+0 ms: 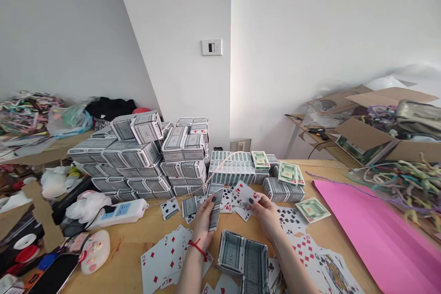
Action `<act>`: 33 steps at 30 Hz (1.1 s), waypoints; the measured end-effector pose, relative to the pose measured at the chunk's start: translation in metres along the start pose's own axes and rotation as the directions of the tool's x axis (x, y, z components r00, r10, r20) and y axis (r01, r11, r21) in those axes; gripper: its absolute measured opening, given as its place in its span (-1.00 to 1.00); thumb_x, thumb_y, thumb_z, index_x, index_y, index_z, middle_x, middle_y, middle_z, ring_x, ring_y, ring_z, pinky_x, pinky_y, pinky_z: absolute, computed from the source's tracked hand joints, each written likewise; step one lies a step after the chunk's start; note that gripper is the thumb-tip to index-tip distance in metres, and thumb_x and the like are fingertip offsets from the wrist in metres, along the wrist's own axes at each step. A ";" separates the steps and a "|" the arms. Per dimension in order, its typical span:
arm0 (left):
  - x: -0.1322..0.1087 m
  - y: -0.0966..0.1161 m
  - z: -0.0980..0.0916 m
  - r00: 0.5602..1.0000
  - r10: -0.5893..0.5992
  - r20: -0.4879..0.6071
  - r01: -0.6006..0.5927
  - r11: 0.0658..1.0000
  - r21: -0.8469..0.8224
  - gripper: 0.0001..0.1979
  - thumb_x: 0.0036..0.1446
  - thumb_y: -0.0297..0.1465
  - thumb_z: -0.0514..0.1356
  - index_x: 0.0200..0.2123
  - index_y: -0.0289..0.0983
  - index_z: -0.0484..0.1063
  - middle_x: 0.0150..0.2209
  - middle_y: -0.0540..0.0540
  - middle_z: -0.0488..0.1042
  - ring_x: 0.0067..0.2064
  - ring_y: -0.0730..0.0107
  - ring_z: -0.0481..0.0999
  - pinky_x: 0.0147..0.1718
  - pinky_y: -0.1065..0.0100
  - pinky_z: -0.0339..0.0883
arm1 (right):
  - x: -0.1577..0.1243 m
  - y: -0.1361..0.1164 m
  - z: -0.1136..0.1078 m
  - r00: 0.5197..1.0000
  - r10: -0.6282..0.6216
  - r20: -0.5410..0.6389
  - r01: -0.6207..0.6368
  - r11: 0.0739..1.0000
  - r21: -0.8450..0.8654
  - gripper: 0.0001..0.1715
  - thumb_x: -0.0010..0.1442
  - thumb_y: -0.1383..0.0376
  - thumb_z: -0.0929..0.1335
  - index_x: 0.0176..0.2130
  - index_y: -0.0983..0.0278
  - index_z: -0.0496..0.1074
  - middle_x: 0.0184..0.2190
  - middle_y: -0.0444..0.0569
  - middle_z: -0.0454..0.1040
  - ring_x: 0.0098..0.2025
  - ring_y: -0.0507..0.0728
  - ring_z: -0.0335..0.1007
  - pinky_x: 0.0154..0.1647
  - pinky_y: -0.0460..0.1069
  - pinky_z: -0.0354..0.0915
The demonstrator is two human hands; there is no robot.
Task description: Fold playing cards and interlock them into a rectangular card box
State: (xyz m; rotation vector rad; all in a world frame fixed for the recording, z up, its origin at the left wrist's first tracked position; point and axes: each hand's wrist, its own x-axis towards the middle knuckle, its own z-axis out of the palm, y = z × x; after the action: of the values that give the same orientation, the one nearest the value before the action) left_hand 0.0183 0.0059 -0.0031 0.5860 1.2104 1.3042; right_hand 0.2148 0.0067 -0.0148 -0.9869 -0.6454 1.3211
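My left hand (204,217), with a red string bracelet at the wrist, is closed on a grey-backed playing card (216,211); I cannot tell whether others lie behind it. Pinched in my right hand (264,216) is a playing card (243,191) with red marks, overlapping others behind it. Between my forearms stands an open box-like piece built from grey cards (255,264). Loose diamond cards (161,257) are spread on the left, and spade cards (291,218) and face cards (336,271) lie on the right.
Stacked card-built blocks (127,156) rise at the back left. A row of card packs (230,167) and green-topped packs (313,210) stand behind my hands. A white power strip (120,213) lies left, pink paper (372,239) right. Cardboard boxes (365,135) sit beyond on another table.
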 end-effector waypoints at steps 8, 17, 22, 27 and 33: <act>0.005 -0.005 -0.004 0.994 -0.075 0.080 0.082 0.993 -0.086 -0.62 -0.07 -0.34 0.20 -0.11 -0.22 0.39 -0.22 -0.15 0.54 -0.30 0.24 0.54 -0.37 0.32 0.40 | -0.003 0.003 0.004 0.996 -0.053 0.078 0.061 0.993 -0.098 -0.83 -0.22 0.24 0.47 -0.51 0.25 0.51 -0.25 0.02 0.50 -0.16 0.22 0.38 -0.17 0.05 0.31; 0.009 -0.009 -0.008 0.996 -0.009 0.087 0.007 1.000 0.020 -0.62 -0.12 -0.28 0.25 -0.16 -0.22 0.45 -0.10 -0.17 0.49 -0.17 0.12 0.51 -0.28 0.25 0.41 | -0.012 -0.002 0.009 0.968 -0.148 0.203 0.212 0.917 -0.339 -0.82 -0.07 0.19 0.40 -0.50 0.26 0.51 -0.40 -0.02 0.51 -0.31 0.15 0.38 -0.26 -0.03 0.27; 0.013 -0.012 -0.012 0.997 -0.025 0.073 0.024 1.000 0.017 -0.59 -0.13 -0.26 0.25 -0.14 -0.21 0.45 -0.05 -0.18 0.45 -0.13 0.10 0.49 -0.28 0.25 0.40 | -0.017 -0.010 0.012 0.962 -0.186 0.198 0.243 0.914 -0.325 -0.78 -0.04 0.16 0.37 -0.51 0.27 0.49 -0.43 -0.01 0.47 -0.36 0.14 0.36 -0.34 -0.05 0.26; 0.017 -0.015 -0.014 0.997 -0.012 0.075 0.009 1.000 0.029 -0.57 -0.13 -0.25 0.25 -0.12 -0.23 0.44 -0.01 -0.20 0.41 -0.06 0.09 0.44 -0.26 0.29 0.38 | -0.016 -0.011 0.013 0.948 -0.219 0.233 0.286 0.906 -0.313 -0.81 -0.04 0.18 0.37 -0.52 0.26 0.50 -0.46 -0.04 0.43 -0.38 0.12 0.34 -0.37 -0.06 0.25; 0.013 -0.012 -0.012 0.998 0.039 0.056 -0.046 0.991 0.125 -0.53 -0.13 -0.22 0.23 -0.10 -0.27 0.42 -0.06 -0.20 0.45 -0.10 0.12 0.46 -0.25 0.30 0.35 | -0.014 -0.009 0.011 0.932 -0.269 0.244 0.347 0.856 -0.382 -0.81 -0.02 0.22 0.34 -0.55 0.27 0.49 -0.50 -0.06 0.40 -0.43 0.09 0.30 -0.42 -0.08 0.21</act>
State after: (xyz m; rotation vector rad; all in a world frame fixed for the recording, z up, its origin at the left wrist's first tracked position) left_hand 0.0103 0.0113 -0.0219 0.7370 1.2482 1.2457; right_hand 0.2073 -0.0039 0.0000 -1.0547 -1.2187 1.0075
